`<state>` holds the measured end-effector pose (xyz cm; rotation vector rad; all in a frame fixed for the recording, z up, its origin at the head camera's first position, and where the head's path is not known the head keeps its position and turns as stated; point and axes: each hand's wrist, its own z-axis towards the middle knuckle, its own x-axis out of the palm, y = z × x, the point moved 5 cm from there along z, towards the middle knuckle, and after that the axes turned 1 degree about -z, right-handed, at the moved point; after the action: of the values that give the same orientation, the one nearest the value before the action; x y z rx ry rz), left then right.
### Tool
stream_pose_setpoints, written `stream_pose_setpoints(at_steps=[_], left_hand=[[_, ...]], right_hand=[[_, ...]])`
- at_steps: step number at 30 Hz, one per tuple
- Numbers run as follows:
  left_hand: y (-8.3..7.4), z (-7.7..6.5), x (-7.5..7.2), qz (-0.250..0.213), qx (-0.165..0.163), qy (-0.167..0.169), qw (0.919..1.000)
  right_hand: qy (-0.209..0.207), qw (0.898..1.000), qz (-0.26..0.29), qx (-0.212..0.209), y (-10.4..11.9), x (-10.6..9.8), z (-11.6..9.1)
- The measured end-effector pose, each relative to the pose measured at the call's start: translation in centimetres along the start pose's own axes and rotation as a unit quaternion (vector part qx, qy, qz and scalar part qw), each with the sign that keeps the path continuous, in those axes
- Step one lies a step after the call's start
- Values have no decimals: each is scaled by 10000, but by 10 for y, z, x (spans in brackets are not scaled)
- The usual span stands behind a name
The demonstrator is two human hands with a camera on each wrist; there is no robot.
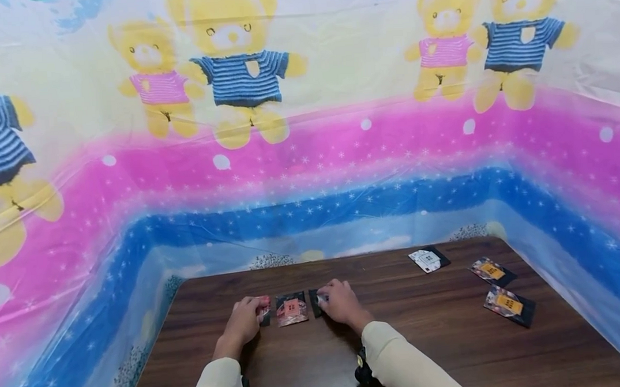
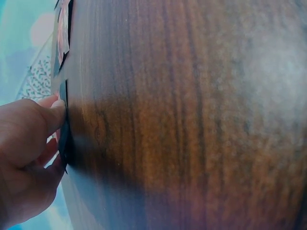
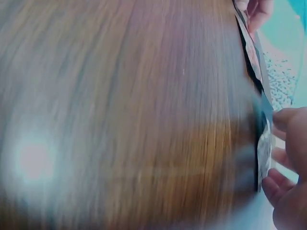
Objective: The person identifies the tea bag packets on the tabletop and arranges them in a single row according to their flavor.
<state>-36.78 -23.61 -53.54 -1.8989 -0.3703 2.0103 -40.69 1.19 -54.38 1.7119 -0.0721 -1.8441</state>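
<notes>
Three small flat packets stand in a row across the left half of the wooden table. My left hand [image 1: 244, 320] holds the leftmost one, a dark packet with a red print [image 1: 265, 312], thumb on its near edge and fingers behind. In the middle lies a packet with a salmon-coloured label [image 1: 292, 310], touched by neither hand. The right hand [image 1: 342, 303] grips the third, a black packet with a pale print [image 1: 315, 303], which its fingers partly cover. In the right wrist view this packet [image 3: 263, 153] sits between thumb and fingers, low on the tabletop.
Toward the table's [image 1: 415, 339] right side lie two packets with orange labels, one farther back [image 1: 492, 271] and one nearer [image 1: 509, 305]. A packet with a white label [image 1: 428, 260] is near the back edge. Printed bear cloth [image 1: 310, 188] hangs around the table.
</notes>
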Motion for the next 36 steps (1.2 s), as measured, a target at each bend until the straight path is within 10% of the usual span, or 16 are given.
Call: stream_pose_setpoints(at_steps=[12,36], left_hand=[[-3,-3,-5,-43,-66,32,10000],[-1,-4,-3,-108,12,-98,9999]], right_hand=[[-953,9954,103,-69,-71,-46,-3],[-1153,9880,-562,857,-226,-134,-26]])
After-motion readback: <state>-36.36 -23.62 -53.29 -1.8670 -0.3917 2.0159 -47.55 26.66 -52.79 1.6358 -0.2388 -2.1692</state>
